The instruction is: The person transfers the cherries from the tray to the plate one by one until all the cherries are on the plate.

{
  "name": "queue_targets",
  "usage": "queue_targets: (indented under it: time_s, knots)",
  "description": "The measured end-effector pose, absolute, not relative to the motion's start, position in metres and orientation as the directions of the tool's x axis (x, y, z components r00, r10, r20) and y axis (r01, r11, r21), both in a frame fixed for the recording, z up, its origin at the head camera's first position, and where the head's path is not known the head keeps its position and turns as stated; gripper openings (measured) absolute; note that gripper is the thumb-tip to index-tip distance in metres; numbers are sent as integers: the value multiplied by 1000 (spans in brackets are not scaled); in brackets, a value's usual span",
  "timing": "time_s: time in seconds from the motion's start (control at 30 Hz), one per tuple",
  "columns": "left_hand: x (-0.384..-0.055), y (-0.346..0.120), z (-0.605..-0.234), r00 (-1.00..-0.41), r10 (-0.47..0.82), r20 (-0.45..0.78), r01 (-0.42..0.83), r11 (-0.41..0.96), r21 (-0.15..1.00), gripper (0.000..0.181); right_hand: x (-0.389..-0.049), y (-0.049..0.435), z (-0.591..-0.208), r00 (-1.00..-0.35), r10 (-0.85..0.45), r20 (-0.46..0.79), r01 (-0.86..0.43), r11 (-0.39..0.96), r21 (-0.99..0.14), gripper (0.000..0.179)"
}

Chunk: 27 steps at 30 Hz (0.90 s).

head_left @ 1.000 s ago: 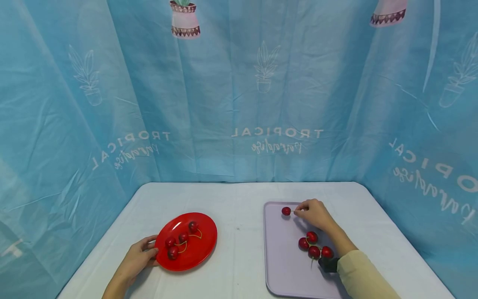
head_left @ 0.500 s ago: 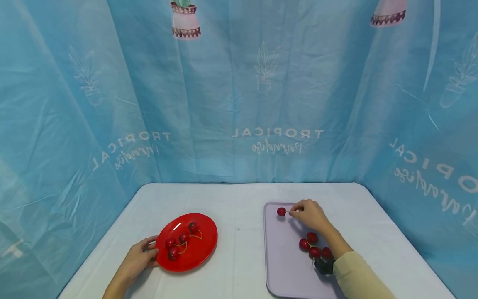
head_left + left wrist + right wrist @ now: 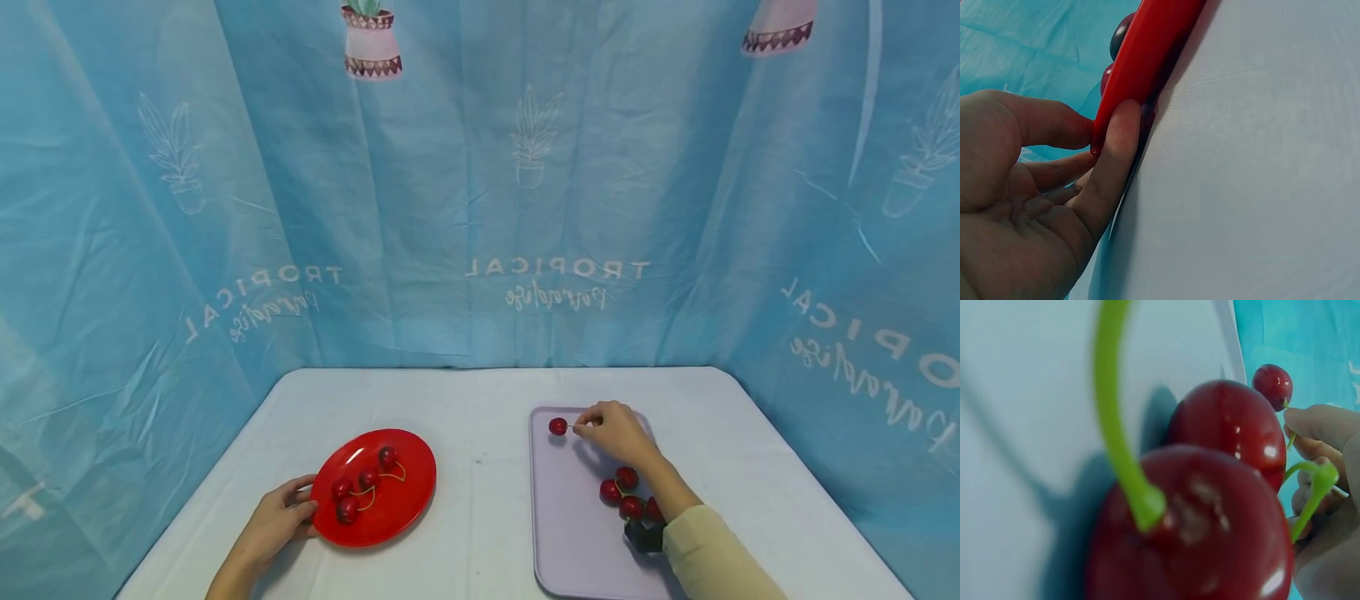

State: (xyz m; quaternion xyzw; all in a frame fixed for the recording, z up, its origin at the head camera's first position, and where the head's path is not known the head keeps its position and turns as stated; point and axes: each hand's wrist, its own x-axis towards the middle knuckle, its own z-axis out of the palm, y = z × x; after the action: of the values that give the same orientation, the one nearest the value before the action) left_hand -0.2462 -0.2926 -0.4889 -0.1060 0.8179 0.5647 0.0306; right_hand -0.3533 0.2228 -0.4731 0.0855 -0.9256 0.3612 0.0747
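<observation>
One cherry (image 3: pixel 558 427) was held by its stem (image 3: pixel 1291 442), clamped betw. R hand (image 3: pixel 613 430) fingertips, over tray (image 3: pixel 570 542), nr. far L corner; L hand (image 3: pixel 276 517) pinched plate (image 3: pixel 408 492) rim, w/ 4 cherries (image 3: pixel 369 477) aboard.

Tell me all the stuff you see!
Flat table: 1, white, lower centre
Printed fabric curtain: count unclear, blue, around table
Glossy round plate: 1, red, table's left
Shiny stemmed cherries: 4, red, on plate
Rectangular tray: 1, pale purple, table's right
Other cherries: 4 visible, red, on tray, one partly hidden
Held cherry: 1, red, over tray's far end
Fabric sleeve: 1, beige, lower right
Angular device: 1, black, at sleeve's cuff
Left grip: 1, bare hand, pinching plate's rim
Right grip: 1, bare hand, pinching held cherry's stem
</observation>
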Motion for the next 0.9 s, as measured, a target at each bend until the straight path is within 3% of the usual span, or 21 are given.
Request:
queue_targets:
  time_s: [0.9]
  knots:
    - [-249,-294,-492,-972,-155,-178,-221,337,915,52,-353,195,-474,-955,-177,237,-294,667,-684,5]
